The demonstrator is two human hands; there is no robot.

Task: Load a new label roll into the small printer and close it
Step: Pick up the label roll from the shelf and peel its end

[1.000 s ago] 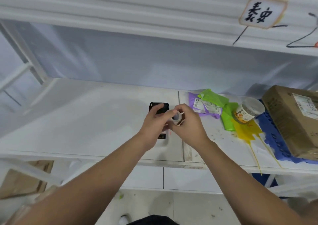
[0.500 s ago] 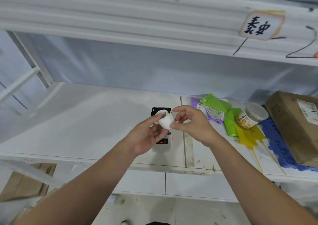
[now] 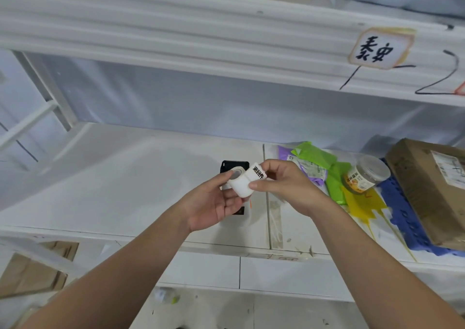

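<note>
A white label roll (image 3: 240,183) is held above the shelf between both hands. My left hand (image 3: 211,204) cups it from below and the left, thumb on its end. My right hand (image 3: 284,186) pinches the roll's loose end, a printed label with black characters (image 3: 259,172) peeled upward. The small printer (image 3: 234,167) lies on the white shelf directly behind and under my hands; only its open black lid and a bit of its white body near the front show, the rest is hidden.
Green and purple mailer bags (image 3: 314,162), a clear jar with an orange label (image 3: 362,177), a yellow bag (image 3: 362,202), a blue crate (image 3: 402,215) and a cardboard box (image 3: 432,185) crowd the shelf's right side. An upper shelf (image 3: 176,39) hangs overhead. The shelf's front edge (image 3: 151,240) runs below my wrists.
My hands rose off the printer with the roll. My right hand has peeled the printed end of the label strip away from the roll.
</note>
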